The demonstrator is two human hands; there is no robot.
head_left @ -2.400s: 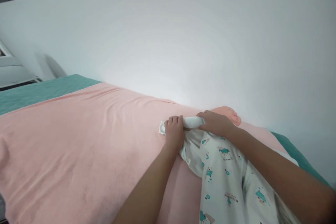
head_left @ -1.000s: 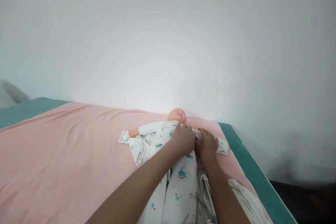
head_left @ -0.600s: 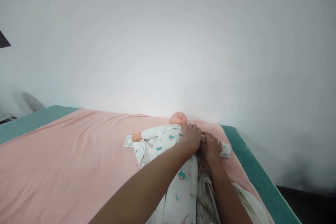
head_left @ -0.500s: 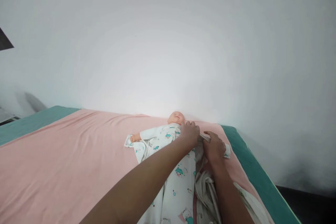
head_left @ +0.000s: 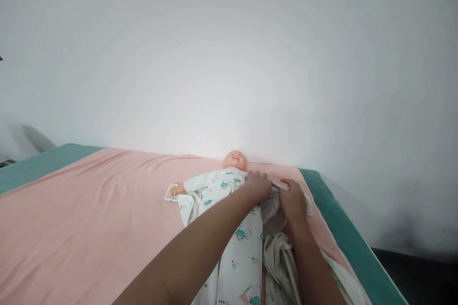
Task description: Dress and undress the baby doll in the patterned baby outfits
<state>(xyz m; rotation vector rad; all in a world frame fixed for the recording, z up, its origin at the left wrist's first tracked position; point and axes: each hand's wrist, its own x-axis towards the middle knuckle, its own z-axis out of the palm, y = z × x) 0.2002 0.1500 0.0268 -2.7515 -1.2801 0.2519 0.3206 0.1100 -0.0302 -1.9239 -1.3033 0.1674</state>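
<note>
A baby doll (head_left: 234, 160) lies on its back, its head by the wall, in a white printed baby garment (head_left: 246, 252). Its arm on the left stretches outward, a small hand (head_left: 177, 190) resting on the opened cloth. My left hand (head_left: 259, 187) is closed on the garment beside the doll's shoulder, hiding the doll's other arm. Just to the right, my right hand (head_left: 293, 202) pinches the garment's edge, which runs taut between both hands. The pinching fingertips are partly hidden.
A pink sheet (head_left: 89, 228) covers most of the teal bed (head_left: 332, 205). Crumpled pale cloth (head_left: 281, 267) lies under my right forearm, with more white cloth (head_left: 345, 279) further right. A white wall (head_left: 229, 57) stands directly behind the bed.
The view has shifted slightly, so the doll appears a little further left. My right hand's hold on the cloth edge has opened out a bit more of the fabric below it.
</note>
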